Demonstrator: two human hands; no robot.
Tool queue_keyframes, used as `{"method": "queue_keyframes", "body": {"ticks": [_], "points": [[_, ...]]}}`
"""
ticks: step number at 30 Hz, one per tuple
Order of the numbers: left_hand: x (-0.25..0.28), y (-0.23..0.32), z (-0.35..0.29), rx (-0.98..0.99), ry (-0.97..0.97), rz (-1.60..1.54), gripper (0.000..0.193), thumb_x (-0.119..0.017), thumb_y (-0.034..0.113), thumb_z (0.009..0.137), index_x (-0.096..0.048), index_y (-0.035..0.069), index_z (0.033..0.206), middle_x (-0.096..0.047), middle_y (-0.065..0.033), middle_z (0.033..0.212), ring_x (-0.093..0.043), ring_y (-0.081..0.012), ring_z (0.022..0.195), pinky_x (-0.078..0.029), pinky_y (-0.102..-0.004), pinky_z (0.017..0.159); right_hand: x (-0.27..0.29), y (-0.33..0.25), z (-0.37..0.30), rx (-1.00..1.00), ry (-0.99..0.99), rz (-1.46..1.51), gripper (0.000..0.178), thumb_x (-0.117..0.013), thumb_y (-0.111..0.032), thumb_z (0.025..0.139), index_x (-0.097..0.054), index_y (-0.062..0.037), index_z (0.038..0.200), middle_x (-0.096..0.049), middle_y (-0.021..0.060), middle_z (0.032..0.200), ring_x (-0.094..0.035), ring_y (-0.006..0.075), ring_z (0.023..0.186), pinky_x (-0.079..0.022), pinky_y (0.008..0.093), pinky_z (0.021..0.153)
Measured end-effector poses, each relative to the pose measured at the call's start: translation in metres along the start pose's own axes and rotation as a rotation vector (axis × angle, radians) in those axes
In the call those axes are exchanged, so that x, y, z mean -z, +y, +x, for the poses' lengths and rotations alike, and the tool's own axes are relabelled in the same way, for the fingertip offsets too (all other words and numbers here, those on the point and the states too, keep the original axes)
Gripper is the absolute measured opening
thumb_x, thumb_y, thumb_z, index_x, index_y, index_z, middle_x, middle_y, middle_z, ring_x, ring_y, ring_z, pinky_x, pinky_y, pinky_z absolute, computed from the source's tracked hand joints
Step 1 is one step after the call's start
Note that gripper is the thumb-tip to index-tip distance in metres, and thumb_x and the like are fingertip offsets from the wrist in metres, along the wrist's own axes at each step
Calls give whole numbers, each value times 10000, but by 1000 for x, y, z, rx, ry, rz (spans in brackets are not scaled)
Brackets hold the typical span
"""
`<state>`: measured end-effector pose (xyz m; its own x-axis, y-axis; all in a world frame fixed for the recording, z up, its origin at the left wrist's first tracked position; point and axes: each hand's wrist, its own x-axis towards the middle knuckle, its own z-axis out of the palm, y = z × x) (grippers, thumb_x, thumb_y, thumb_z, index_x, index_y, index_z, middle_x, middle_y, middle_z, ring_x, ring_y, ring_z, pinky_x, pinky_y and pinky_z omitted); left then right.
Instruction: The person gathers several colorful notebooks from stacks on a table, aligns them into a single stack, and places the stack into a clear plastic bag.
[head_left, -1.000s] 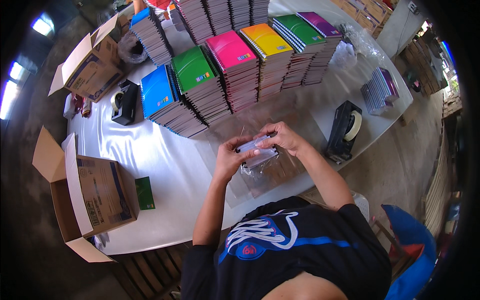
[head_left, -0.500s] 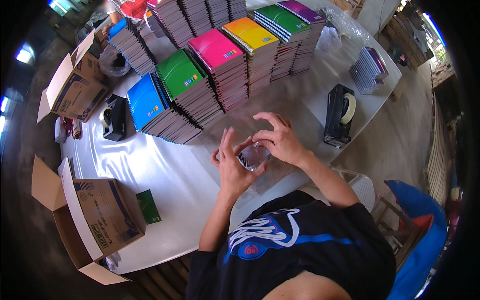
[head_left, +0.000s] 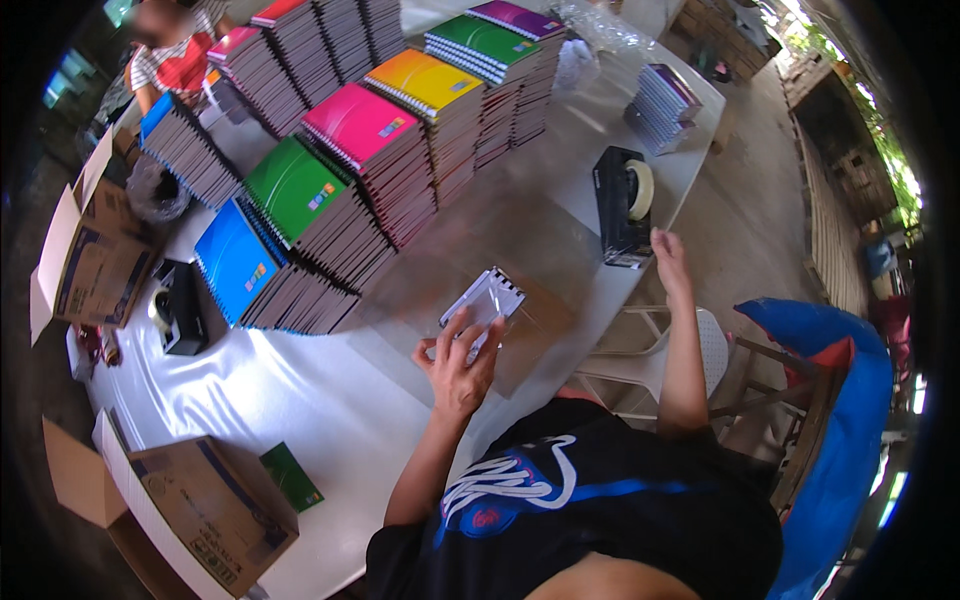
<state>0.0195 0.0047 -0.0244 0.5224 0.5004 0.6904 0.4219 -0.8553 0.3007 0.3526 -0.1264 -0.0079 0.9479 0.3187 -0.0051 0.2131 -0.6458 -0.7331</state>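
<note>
A small spiral-bound pad in clear plastic (head_left: 497,296) lies on the table in front of me. My left hand (head_left: 462,372) holds it at its near edge, fingers bent over the plastic. My right hand (head_left: 672,268) is out at the table's right edge, fingers stretched, beside the near end of a black tape dispenser (head_left: 612,215). The dispenser carries a roll of pale tape (head_left: 640,190). Whether the right fingertips touch the dispenser or any tape cannot be made out. Under the pad lie a clear sheet and a brown flat piece (head_left: 545,322).
Tall stacks of spiral notebooks (head_left: 365,125) fill the far side. A short notebook stack (head_left: 662,110) stands at far right. Open cartons (head_left: 100,250), a second tape dispenser (head_left: 180,308) and a green card (head_left: 291,477) are at left. A white chair (head_left: 690,350) stands at right. Another person sits far left.
My right hand has left the plastic-wrapped pad and moved right to the tape dispenser. My left hand has lowered the pad to the table. The view has shifted to the right.
</note>
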Motion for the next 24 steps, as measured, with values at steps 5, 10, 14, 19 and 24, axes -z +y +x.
{"method": "queue_keyframes", "body": {"ticks": [5,10,14,19,24], "points": [[-1,-1,1,3,-36,-20,413,-729,126,669,-684,240,1063,-566,45,1049,-538,-150,1086,-278,-392,803,-7,4,19,-417,-385,357,504,-611,-579,771,-630,-189,1090,-481,63,1323,-340,306,1274,-214,659,953],[0,-5,-3,-28,-61,-2,445,-729,144,672,-668,252,1099,-565,71,1046,-531,-149,1095,-281,-405,815,0,19,23,-472,-443,797,285,-625,-369,831,-643,-115,960,-500,41,1228,-449,259,1142,-213,706,937],[-1,-6,-2,-44,-36,16,435,-732,156,683,-667,258,1101,-569,79,1014,-535,-151,1090,-282,-418,836,6,58,-13,-325,-390,1251,330,-614,-301,843,-619,-1,978,-504,1,1200,-453,194,1132,-257,712,931],[0,-6,-2,-68,-35,33,416,-735,157,691,-668,255,1090,-578,74,991,-539,-157,1086,-294,-423,845,-4,70,-43,185,91,-81,190,-590,-174,864,-676,-19,931,-629,107,1008,-592,196,919,-451,367,825],[-4,-8,-2,-70,-14,-6,364,-721,123,706,-641,189,1055,-592,36,1022,-547,-177,1072,-323,-414,846,-7,-5,-79,554,162,136,153,-613,-157,861,-687,-28,895,-646,74,706,-585,153,586,-456,264,576]]}}
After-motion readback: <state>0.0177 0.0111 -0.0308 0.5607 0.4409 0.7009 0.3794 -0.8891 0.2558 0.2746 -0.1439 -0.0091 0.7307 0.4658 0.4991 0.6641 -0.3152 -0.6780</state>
